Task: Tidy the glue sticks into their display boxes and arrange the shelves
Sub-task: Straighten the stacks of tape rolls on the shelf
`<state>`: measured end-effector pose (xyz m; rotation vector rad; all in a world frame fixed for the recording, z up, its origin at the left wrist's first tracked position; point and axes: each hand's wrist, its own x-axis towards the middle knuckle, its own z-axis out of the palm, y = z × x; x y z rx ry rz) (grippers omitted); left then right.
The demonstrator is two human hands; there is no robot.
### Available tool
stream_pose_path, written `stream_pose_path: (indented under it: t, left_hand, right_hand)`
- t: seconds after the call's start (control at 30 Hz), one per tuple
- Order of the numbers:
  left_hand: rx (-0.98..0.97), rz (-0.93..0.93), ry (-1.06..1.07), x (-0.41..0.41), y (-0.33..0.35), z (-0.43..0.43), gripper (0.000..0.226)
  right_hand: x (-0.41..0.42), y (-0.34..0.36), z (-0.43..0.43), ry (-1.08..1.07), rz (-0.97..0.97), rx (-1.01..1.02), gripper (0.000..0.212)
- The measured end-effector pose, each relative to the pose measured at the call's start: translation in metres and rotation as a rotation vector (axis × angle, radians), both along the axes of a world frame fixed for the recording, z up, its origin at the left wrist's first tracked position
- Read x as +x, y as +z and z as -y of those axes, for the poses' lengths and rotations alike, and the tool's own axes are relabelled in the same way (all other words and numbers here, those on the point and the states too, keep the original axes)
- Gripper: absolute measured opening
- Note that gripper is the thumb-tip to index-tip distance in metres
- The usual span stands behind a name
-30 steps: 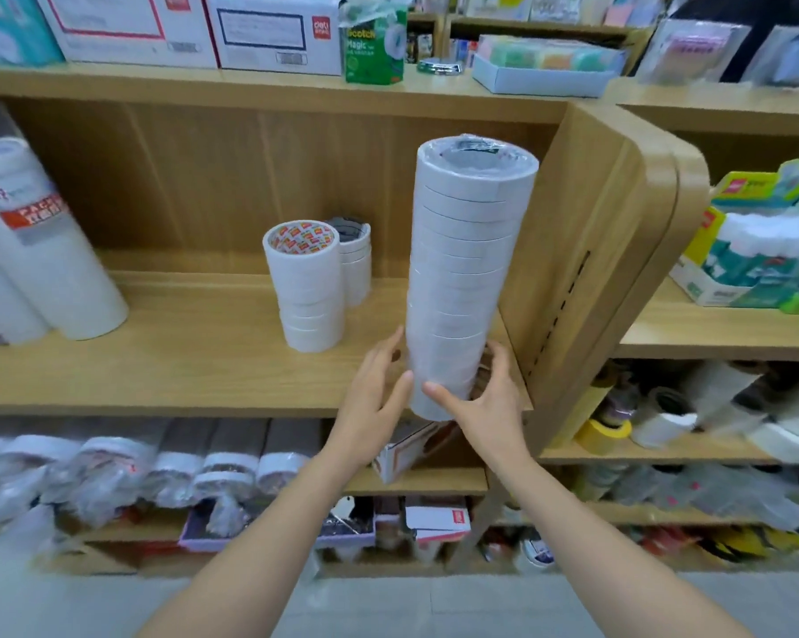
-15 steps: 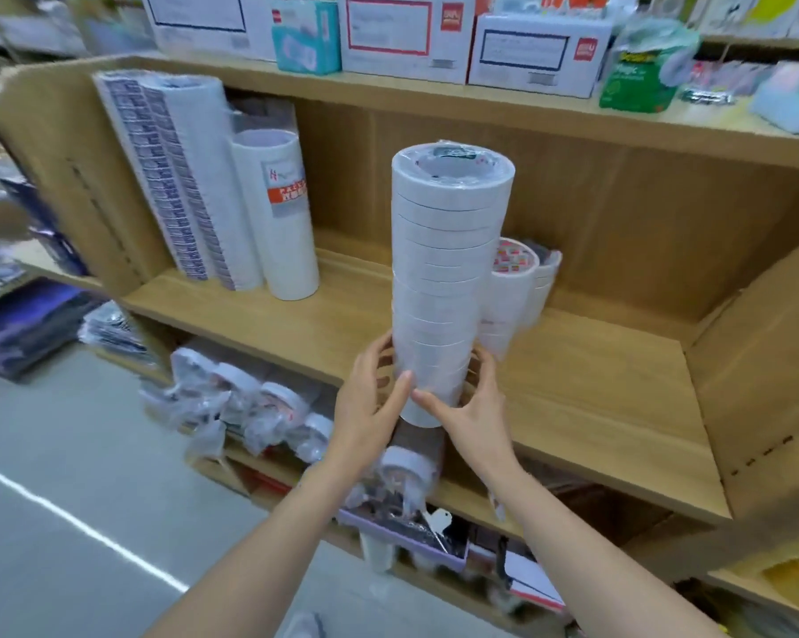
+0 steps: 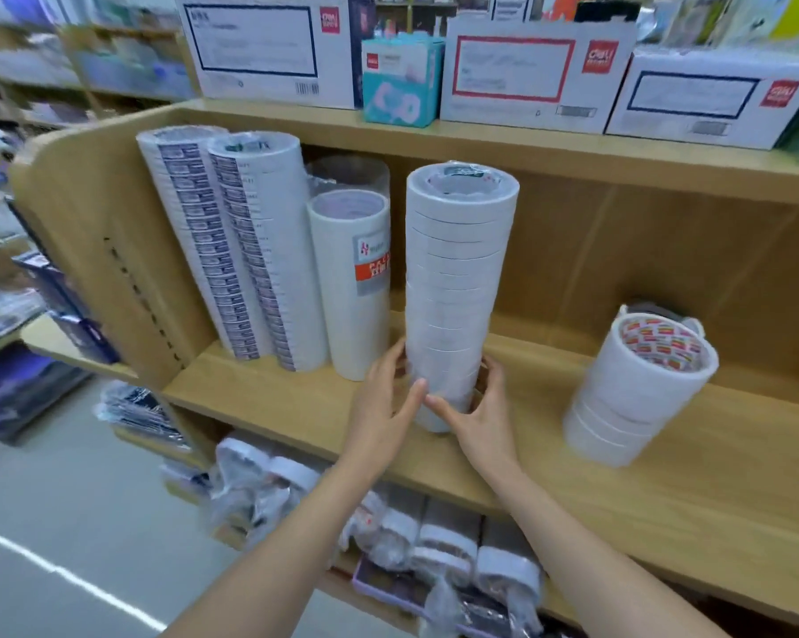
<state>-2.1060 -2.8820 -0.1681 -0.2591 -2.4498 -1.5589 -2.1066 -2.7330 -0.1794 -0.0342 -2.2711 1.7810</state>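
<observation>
A tall wrapped stack of white tape rolls (image 3: 457, 287) stands upright on the wooden shelf (image 3: 296, 407). My left hand (image 3: 383, 407) holds its base from the left, and my right hand (image 3: 480, 416) holds it from the right, fingers curled round the bottom rolls. The stack sits just right of a shorter white roll stack with a red label (image 3: 356, 287). No glue sticks are in view.
Two tall stacks with blue printed labels (image 3: 231, 250) lean at the shelf's left end. A short tape stack with a red-patterned core (image 3: 637, 389) stands to the right. White cartons (image 3: 268, 48) line the top shelf. Bagged rolls (image 3: 434, 545) fill the shelf below.
I carried the tall stack leftwards along the shelf, from the right end past the short stack, and it now stands next to the labelled stacks at the left.
</observation>
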Motion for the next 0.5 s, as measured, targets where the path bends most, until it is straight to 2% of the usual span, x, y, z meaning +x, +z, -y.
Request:
stream_pose_path:
  t: [0.1, 0.33, 0.5]
  left_hand:
    - [-0.102, -0.040, 0.019, -0.019, -0.001, 0.015, 0.062]
    - [-0.259, -0.328, 0.237, -0.038, 0.007, 0.043, 0.045]
    - [-0.243, -0.387, 0.317, -0.046, 0.019, 0.046, 0.053]
  right_hand:
    - [-0.017, 0.001, 0.014, -0.035, -0.015, -0.021, 0.086]
    - [-0.040, 0.001, 0.029, -0.092, -0.013, -0.001, 0.089]
    - [-0.043, -0.004, 0.031, -0.103, 0.014, 0.021, 0.099]
